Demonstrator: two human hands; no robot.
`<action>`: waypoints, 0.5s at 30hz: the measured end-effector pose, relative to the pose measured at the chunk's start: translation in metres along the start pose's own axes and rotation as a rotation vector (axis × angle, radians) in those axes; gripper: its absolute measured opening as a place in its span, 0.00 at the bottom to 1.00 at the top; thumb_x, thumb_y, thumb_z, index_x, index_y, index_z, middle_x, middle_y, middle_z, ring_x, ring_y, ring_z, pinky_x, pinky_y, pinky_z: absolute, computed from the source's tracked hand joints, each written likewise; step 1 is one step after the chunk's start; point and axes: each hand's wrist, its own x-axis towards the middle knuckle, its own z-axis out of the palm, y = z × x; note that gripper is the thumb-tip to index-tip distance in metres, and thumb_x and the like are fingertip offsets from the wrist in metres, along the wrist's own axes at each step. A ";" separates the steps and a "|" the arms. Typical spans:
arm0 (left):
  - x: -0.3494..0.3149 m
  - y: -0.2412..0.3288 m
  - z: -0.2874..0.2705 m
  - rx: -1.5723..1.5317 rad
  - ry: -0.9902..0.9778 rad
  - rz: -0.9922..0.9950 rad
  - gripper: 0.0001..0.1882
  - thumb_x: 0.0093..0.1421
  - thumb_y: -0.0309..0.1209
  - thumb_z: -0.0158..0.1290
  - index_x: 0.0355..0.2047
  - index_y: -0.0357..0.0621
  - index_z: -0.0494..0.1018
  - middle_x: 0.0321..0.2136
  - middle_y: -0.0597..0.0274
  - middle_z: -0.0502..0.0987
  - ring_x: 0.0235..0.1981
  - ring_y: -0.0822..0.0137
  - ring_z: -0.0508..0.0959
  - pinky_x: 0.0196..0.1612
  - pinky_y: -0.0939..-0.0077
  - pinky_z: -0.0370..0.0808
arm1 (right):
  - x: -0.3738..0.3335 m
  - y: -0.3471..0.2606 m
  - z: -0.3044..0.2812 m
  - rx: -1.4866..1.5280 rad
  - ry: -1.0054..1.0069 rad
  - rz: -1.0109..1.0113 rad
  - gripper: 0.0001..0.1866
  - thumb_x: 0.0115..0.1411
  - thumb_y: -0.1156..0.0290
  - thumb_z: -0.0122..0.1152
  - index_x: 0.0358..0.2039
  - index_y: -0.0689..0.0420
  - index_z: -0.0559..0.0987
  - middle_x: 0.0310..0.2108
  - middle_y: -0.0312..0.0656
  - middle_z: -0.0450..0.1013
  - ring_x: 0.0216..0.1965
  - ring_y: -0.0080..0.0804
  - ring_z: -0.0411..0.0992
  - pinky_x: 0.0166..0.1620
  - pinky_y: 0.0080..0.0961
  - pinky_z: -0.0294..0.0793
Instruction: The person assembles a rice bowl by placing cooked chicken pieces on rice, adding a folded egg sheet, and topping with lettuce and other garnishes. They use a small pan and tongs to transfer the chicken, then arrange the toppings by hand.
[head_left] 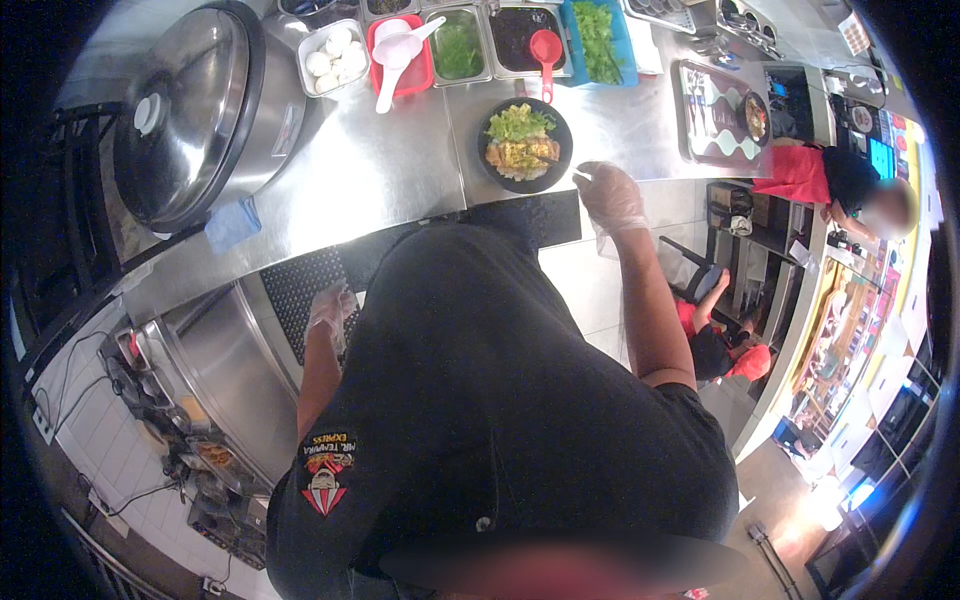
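Observation:
A black round bowl (524,183) stands near the front edge of the steel counter. In it lie green lettuce (520,122) and browned, sliced food (525,153) over what looks like rice. My right hand (610,197), in a clear plastic glove, is just right of the bowl with its fingers pinched together. A small white bit shows at the fingertips; its kind is unclear. My left hand (332,308), also gloved, hangs low at my left side, below the counter's front edge. Its fingers look loosely apart, and no held thing shows there.
A large steel cooker (190,115) and blue cloth (233,224) occupy the counter's left. Along the back stand a tub of eggs (333,60), a red tub with white scoop (400,50), a red spoon (546,50) and blue herb tub (598,45). A tray (705,145) and two people are right.

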 end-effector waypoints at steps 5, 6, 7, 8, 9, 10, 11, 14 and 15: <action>-0.001 0.006 0.007 -0.360 0.074 -0.166 0.14 0.70 0.38 0.53 0.37 0.38 0.74 0.23 0.68 0.70 0.18 0.75 0.66 0.21 0.79 0.63 | 0.003 -0.002 -0.002 0.026 -0.060 0.020 0.19 0.64 0.55 0.63 0.48 0.53 0.85 0.46 0.50 0.81 0.50 0.48 0.79 0.56 0.41 0.76; 0.000 0.007 0.008 -0.331 0.076 -0.179 0.14 0.70 0.39 0.53 0.37 0.38 0.74 0.23 0.67 0.70 0.18 0.75 0.66 0.21 0.79 0.63 | 0.004 -0.003 -0.001 0.032 -0.063 0.024 0.19 0.64 0.54 0.63 0.48 0.53 0.84 0.46 0.50 0.81 0.50 0.48 0.79 0.56 0.40 0.75; 0.000 0.007 0.009 -0.304 0.080 -0.175 0.14 0.70 0.39 0.52 0.37 0.38 0.74 0.23 0.67 0.70 0.19 0.75 0.67 0.21 0.79 0.62 | 0.004 -0.004 0.001 0.046 -0.067 0.014 0.19 0.64 0.54 0.62 0.49 0.53 0.84 0.46 0.51 0.81 0.50 0.48 0.79 0.56 0.40 0.75; 0.000 0.008 0.010 -0.302 0.068 -0.185 0.14 0.70 0.39 0.52 0.37 0.38 0.74 0.23 0.67 0.70 0.19 0.75 0.67 0.21 0.79 0.63 | 0.005 -0.005 0.003 0.036 -0.066 0.026 0.19 0.64 0.54 0.62 0.49 0.53 0.84 0.46 0.51 0.81 0.50 0.48 0.79 0.56 0.40 0.75; 0.000 0.008 0.010 -0.303 0.058 -0.179 0.14 0.70 0.39 0.52 0.37 0.38 0.74 0.24 0.67 0.71 0.20 0.75 0.68 0.22 0.79 0.63 | 0.006 -0.005 0.004 0.034 -0.064 0.026 0.20 0.64 0.54 0.62 0.49 0.53 0.84 0.47 0.51 0.81 0.50 0.48 0.78 0.56 0.40 0.75; 0.000 0.008 0.010 -0.313 0.059 -0.180 0.14 0.70 0.39 0.52 0.37 0.38 0.74 0.24 0.66 0.71 0.20 0.75 0.68 0.22 0.79 0.63 | 0.006 -0.005 0.006 0.033 -0.061 0.029 0.20 0.64 0.54 0.62 0.49 0.53 0.84 0.47 0.51 0.81 0.50 0.48 0.78 0.57 0.40 0.75; 0.000 0.008 0.010 -0.304 0.049 -0.159 0.14 0.70 0.39 0.52 0.37 0.38 0.75 0.24 0.66 0.71 0.20 0.75 0.68 0.22 0.79 0.63 | 0.007 -0.005 0.007 0.022 -0.049 0.022 0.20 0.64 0.54 0.62 0.50 0.53 0.84 0.47 0.51 0.81 0.51 0.48 0.78 0.57 0.40 0.75; -0.003 0.007 0.011 -0.299 0.057 -0.138 0.14 0.69 0.38 0.53 0.36 0.38 0.75 0.23 0.66 0.71 0.20 0.74 0.68 0.22 0.78 0.63 | 0.008 -0.003 0.006 0.000 -0.032 0.024 0.20 0.63 0.54 0.63 0.50 0.52 0.84 0.48 0.50 0.80 0.51 0.48 0.78 0.57 0.40 0.75; -0.004 0.007 0.011 -0.291 0.063 -0.139 0.14 0.69 0.38 0.53 0.36 0.38 0.75 0.23 0.66 0.71 0.20 0.74 0.68 0.22 0.78 0.63 | 0.008 -0.002 0.005 -0.001 -0.040 0.032 0.20 0.63 0.54 0.63 0.50 0.52 0.84 0.48 0.50 0.80 0.51 0.48 0.78 0.57 0.40 0.75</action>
